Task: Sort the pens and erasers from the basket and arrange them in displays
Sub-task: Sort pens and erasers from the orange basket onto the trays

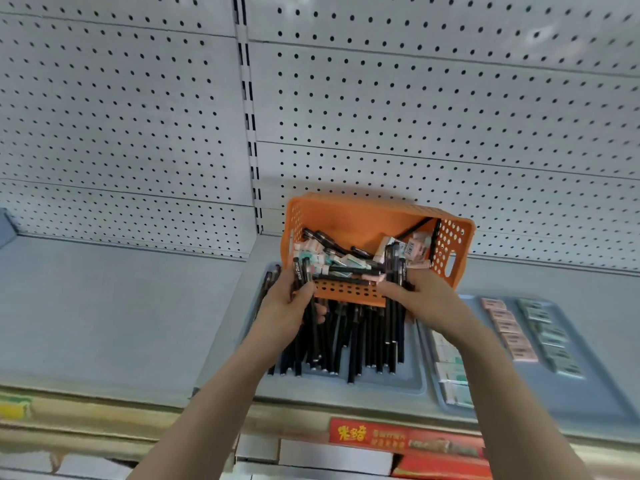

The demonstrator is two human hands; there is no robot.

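Our left grip (289,304) and right grip (424,299) each clutched black pens (302,271) at the tilted orange basket (346,216).

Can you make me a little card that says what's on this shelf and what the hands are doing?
Place: shop shelf with pegboard behind
Basket: orange, tilted, loose pens and loose erasers mixed inside
Left hand: grips black pens
Right hand: grips black pens too
Pen tray: sorted pens side by side
Eraser tray: sorted erasers in rows
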